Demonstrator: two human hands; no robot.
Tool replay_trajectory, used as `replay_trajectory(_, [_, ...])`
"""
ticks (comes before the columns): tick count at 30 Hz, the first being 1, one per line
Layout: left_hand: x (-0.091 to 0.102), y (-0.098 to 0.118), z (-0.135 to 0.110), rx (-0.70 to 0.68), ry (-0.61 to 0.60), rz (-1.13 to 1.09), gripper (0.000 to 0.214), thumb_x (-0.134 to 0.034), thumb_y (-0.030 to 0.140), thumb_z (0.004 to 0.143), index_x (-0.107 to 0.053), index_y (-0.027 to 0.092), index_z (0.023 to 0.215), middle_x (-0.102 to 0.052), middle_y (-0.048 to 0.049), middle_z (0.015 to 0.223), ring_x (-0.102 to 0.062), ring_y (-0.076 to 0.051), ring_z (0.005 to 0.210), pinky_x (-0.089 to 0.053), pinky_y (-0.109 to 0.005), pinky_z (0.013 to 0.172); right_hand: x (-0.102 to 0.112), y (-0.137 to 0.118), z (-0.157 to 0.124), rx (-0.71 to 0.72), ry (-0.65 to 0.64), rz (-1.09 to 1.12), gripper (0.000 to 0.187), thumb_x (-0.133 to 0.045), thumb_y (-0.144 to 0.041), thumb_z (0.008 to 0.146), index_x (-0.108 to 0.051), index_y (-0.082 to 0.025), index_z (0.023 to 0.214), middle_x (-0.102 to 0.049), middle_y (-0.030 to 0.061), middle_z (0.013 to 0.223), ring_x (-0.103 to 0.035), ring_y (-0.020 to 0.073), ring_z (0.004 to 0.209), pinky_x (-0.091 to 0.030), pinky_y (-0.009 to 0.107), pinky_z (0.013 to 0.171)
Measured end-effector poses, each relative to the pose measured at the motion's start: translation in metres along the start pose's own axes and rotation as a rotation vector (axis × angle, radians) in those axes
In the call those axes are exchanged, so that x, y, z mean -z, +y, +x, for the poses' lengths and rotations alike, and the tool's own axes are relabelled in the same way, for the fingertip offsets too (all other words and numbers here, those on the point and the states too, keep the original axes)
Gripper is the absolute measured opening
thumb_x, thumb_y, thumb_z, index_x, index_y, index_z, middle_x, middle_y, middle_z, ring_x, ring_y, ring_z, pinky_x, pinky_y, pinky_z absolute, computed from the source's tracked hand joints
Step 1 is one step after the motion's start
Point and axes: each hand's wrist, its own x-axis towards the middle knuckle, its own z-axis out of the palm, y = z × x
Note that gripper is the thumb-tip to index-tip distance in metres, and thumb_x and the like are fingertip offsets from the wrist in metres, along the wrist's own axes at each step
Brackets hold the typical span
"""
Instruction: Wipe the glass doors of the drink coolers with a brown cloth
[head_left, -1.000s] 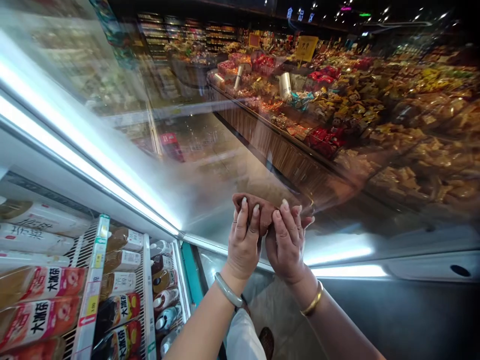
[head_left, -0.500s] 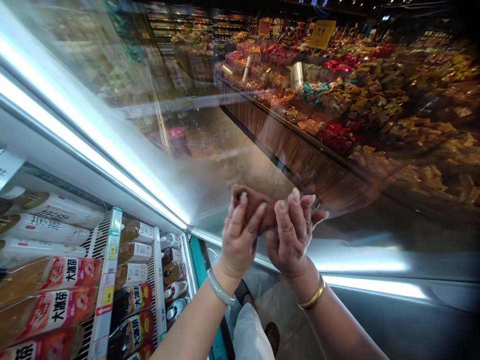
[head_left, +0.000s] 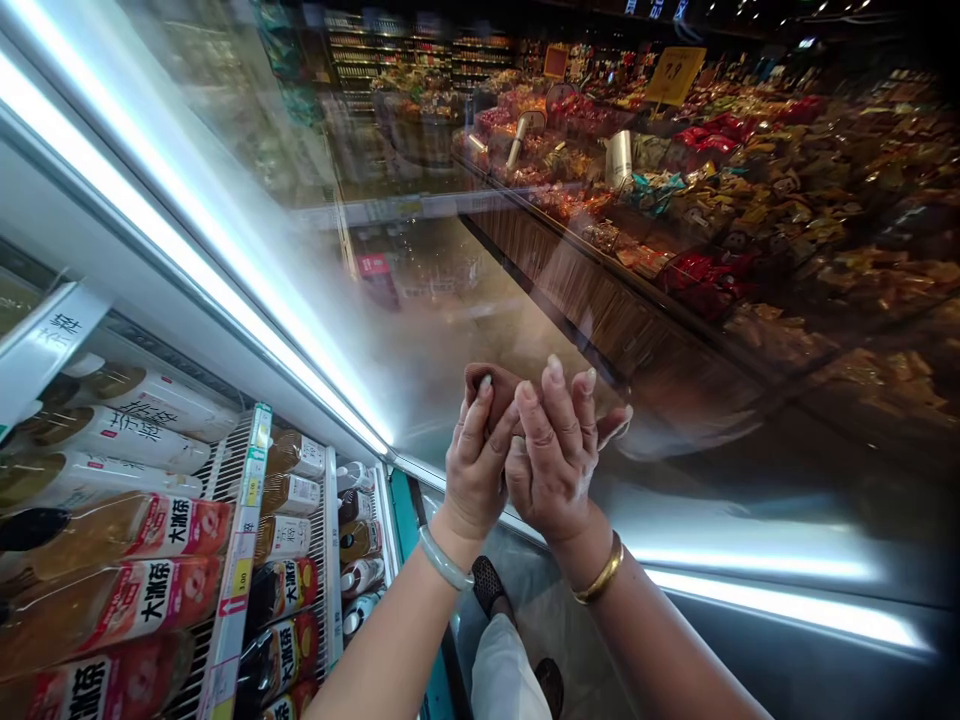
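Observation:
A folded brown cloth [head_left: 501, 388] lies between my hands, in front of the clear glass door [head_left: 450, 300] of a lit drinks fridge. My left hand [head_left: 474, 455], a pale jade-like bangle on its wrist, has its fingers bent around the cloth's left end. Close beside it, my right hand [head_left: 559, 450], with a gold bangle, holds the cloth from the other side, its fingers fairly straight and pointing up. A corner of cloth shows past the right fingertips. The palms are hidden. Whether the cloth touches the glass I cannot tell.
At left, fridge shelves hold several bottled drinks [head_left: 172, 525] behind a price strip [head_left: 244, 560]. A bright light tube [head_left: 195, 270] runs along the frame. Through the glass shows a wooden counter [head_left: 555, 260] heaped with wrapped sweets. My feet stand on the floor below.
My right hand has shifted left, closer to my left hand, along the cloth. The view has turned slightly, so the shelves and counter sit further right.

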Motion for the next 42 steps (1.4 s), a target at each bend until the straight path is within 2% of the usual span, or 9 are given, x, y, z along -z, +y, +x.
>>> replay_trajectory(3, [0.015,-0.008,0.019,-0.052,0.108,0.047,0.069,-0.062,0.023,0.103,-0.032,0.036,0.165,-0.028,-0.0020,0.175,-0.029,-0.024,0.161,-0.032,-0.044,0.133,-0.002,0.000,0.001,0.002,-0.002,-0.071,0.070,-0.043,-0.020,0.098,-0.028,-0.025,0.167,-0.023,0.0003,0.176,-0.013,0.0191,0.166,-0.005,0.044,0.137])
replay_trajectory(7, [0.025,-0.006,0.038,0.003,0.179,0.118,0.069,-0.058,0.024,0.105,-0.028,0.032,0.166,-0.030,-0.0079,0.174,-0.034,-0.025,0.159,-0.036,-0.045,0.131,-0.004,0.000,0.002,-0.018,0.040,-0.147,0.069,-0.048,-0.018,0.095,-0.037,-0.026,0.163,-0.037,0.0037,0.171,-0.015,0.0168,0.165,0.003,0.043,0.136])
replay_trajectory(13, [0.005,0.000,0.003,-0.046,0.071,0.133,0.062,-0.053,0.023,0.107,-0.033,0.033,0.164,-0.040,-0.0070,0.169,-0.040,-0.022,0.156,-0.046,-0.041,0.125,-0.006,-0.003,0.003,-0.054,0.013,-0.090,0.063,-0.040,-0.021,0.100,-0.037,-0.025,0.163,-0.030,0.0022,0.174,-0.010,0.0194,0.166,-0.011,0.047,0.137])
replay_trajectory(20, [0.032,-0.021,0.045,-0.017,0.162,0.117,0.071,-0.062,0.027,0.104,-0.029,0.046,0.164,-0.028,0.0053,0.175,-0.031,-0.023,0.160,-0.033,-0.042,0.134,-0.018,-0.018,0.016,-0.086,-0.035,-0.104,0.067,-0.039,-0.026,0.103,-0.022,-0.029,0.168,-0.037,0.0057,0.171,-0.021,0.0275,0.164,-0.024,0.055,0.133])
replay_trajectory(27, [0.025,-0.020,0.019,-0.115,0.090,0.143,0.065,-0.055,0.019,0.105,-0.033,0.034,0.165,-0.036,-0.0032,0.171,-0.035,-0.023,0.158,-0.046,-0.038,0.126,-0.028,-0.014,0.009,-0.053,0.019,-0.061,0.062,-0.041,-0.023,0.102,-0.037,-0.027,0.163,-0.036,0.0035,0.171,-0.021,0.0245,0.165,-0.016,0.051,0.136])
replay_trajectory(30, [0.037,-0.030,0.040,-0.106,0.116,0.173,0.068,-0.059,0.016,0.102,-0.036,0.035,0.163,-0.035,-0.0048,0.172,-0.030,-0.028,0.160,-0.039,-0.048,0.130,-0.029,-0.016,0.012,-0.063,0.031,-0.100,0.062,-0.044,-0.022,0.102,-0.038,-0.029,0.163,-0.039,0.0027,0.170,-0.014,0.0233,0.166,-0.008,0.052,0.137])
replay_trajectory(34, [0.047,-0.037,0.063,0.016,0.196,0.170,0.068,-0.055,0.014,0.104,-0.033,0.034,0.165,-0.033,-0.0081,0.172,-0.030,-0.029,0.161,-0.033,-0.053,0.132,-0.036,-0.025,0.021,-0.049,-0.018,0.011,0.063,-0.041,-0.024,0.104,-0.031,-0.028,0.166,-0.033,0.0043,0.173,-0.018,0.0230,0.165,-0.016,0.049,0.136])
replay_trajectory(39, [0.027,-0.034,0.022,0.129,0.192,0.174,0.063,-0.045,0.022,0.109,-0.025,0.035,0.167,-0.038,-0.0098,0.170,-0.043,-0.021,0.155,-0.042,-0.043,0.127,-0.048,-0.030,0.023,-0.047,0.009,0.081,0.061,-0.040,-0.024,0.105,-0.031,-0.027,0.166,-0.034,0.0031,0.172,-0.016,0.0207,0.166,-0.018,0.047,0.136])
replay_trajectory(42, [0.032,-0.040,0.020,0.107,0.148,0.166,0.063,-0.051,0.021,0.106,-0.033,0.034,0.165,-0.039,-0.0104,0.169,-0.036,-0.026,0.158,-0.040,-0.050,0.128,-0.050,-0.028,0.021,-0.027,0.008,0.051,0.060,-0.041,-0.022,0.104,-0.035,-0.026,0.164,-0.037,0.0044,0.171,-0.017,0.0196,0.165,-0.011,0.045,0.137])
